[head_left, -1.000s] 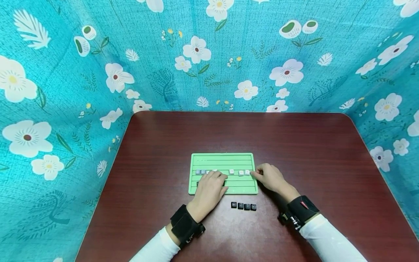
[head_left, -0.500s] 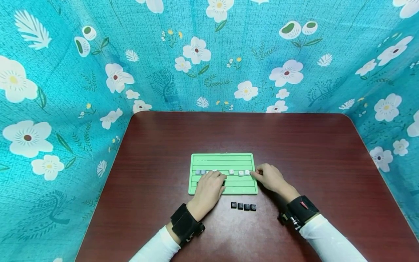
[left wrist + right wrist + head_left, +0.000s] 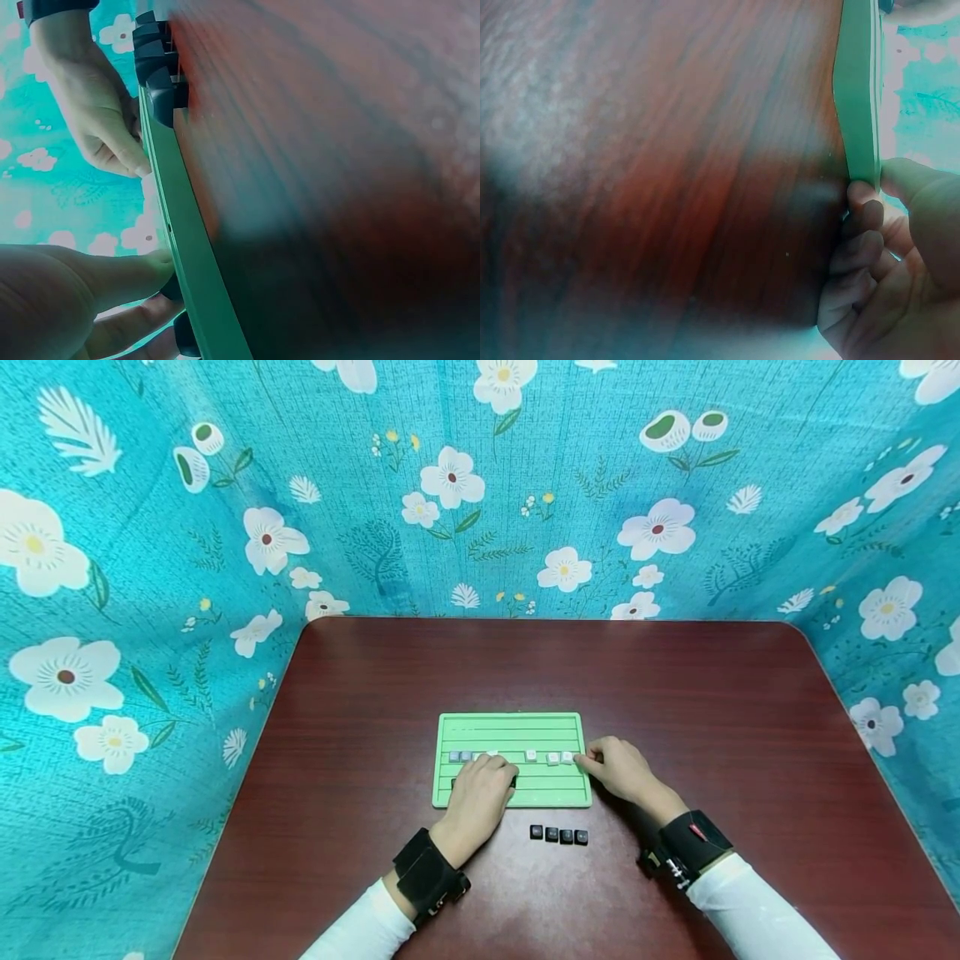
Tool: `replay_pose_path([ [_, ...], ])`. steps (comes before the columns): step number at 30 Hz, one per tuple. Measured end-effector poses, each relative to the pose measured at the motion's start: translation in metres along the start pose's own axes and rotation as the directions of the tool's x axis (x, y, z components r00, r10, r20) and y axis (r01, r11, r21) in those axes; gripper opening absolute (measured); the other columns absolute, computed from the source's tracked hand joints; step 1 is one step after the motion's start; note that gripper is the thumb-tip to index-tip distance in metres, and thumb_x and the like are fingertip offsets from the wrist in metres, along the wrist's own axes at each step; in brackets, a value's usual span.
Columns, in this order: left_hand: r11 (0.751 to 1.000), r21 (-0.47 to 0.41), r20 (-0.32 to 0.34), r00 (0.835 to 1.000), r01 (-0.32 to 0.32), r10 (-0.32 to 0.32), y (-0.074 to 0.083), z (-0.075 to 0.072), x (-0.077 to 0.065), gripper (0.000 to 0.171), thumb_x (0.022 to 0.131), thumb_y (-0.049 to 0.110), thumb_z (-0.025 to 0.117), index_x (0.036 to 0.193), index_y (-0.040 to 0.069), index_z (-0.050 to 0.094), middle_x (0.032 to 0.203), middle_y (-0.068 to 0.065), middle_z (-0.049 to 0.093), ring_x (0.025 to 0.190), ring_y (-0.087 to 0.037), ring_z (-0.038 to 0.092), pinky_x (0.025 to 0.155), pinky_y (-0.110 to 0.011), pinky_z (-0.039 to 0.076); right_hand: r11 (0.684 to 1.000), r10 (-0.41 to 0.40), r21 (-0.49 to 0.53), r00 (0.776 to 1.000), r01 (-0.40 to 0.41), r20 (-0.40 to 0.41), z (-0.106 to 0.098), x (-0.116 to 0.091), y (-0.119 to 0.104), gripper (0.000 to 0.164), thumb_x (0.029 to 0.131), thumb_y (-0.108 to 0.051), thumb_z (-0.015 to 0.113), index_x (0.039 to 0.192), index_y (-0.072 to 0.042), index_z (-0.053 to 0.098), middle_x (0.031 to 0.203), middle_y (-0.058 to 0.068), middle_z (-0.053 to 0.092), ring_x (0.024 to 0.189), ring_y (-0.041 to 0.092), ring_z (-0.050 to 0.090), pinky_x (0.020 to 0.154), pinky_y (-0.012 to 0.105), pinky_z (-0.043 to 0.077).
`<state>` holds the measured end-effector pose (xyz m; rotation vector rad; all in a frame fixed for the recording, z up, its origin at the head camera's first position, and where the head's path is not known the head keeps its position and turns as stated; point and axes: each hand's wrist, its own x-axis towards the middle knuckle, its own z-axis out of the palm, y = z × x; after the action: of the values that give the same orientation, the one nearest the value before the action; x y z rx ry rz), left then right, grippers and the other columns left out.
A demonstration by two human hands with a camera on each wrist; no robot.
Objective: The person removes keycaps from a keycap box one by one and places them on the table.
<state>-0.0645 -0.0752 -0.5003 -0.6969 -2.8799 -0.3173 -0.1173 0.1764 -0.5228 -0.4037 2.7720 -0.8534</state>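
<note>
A green ridged board (image 3: pixel 551 795) lies on the table, with white keycaps (image 3: pixel 531 756) and greyish keycaps (image 3: pixel 454 757) in a row across it. My left hand (image 3: pixel 477 795) reaches over its lower left part and hides some of the row. In the left wrist view the thumb and fingers close around a black keycap (image 3: pixel 172 288), low on the board; another black keycap (image 3: pixel 184 334) sits beside the fingers. My right hand (image 3: pixel 621 767) pinches the board's right edge, thumb on top and curled fingers at the side, close to the last white keycap (image 3: pixel 567 758).
Several loose black keycaps (image 3: pixel 552 835) stand in a short row on the dark red wooden table (image 3: pixel 675 685), just in front of the board. A blue flowered cloth (image 3: pixel 510 527) hangs behind and beside the table.
My left thumb has drawn in toward the fingers at the black keycap. The right hand and the board keep their places.
</note>
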Motion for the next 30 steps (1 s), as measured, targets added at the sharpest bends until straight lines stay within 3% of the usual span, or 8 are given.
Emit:
replay_pose_path([
  [11,1.000,0.020,0.030,0.999,0.015,-0.015,0.0008,-0.0005,0.0010,0.013,0.080,0.022,0.070,0.092,0.017,0.070,0.090,0.003,0.064,0.081,-0.017,0.055,0.068,-0.030,0.043,1.000,0.013,0.000,1.000,-0.013,-0.003,-0.0003,0.0000,-0.0010,0.041,0.091,-0.036,0.056,0.057,-0.016,0.044,0.050,-0.005,0.030,0.042,0.012,0.027,0.045,0.026,0.023],
  [24,0.996,0.086,0.013,1.000,-0.001,0.000,0.0022,0.0031,0.0014,0.006,0.083,0.024,0.068,0.086,0.019,0.070,0.088,0.004,0.063,0.080,-0.017,0.055,0.067,-0.029,0.042,1.000,0.012,-0.012,1.000,-0.012,-0.010,0.0001,0.0000,-0.0010,0.042,0.091,-0.036,0.057,0.056,-0.017,0.042,0.050,-0.006,0.029,0.042,0.011,0.025,0.044,0.025,0.020],
  [30,0.997,0.072,0.000,1.000,-0.003,0.003,0.0016,0.0014,0.0016,0.009,0.085,0.023,0.064,0.090,0.019,0.071,0.091,0.004,0.065,0.082,-0.017,0.057,0.070,-0.030,0.044,1.000,0.006,-0.011,1.000,-0.006,-0.018,-0.0001,0.0006,-0.0011,0.042,0.090,-0.035,0.058,0.055,-0.016,0.043,0.049,-0.006,0.030,0.041,0.011,0.025,0.044,0.025,0.021],
])
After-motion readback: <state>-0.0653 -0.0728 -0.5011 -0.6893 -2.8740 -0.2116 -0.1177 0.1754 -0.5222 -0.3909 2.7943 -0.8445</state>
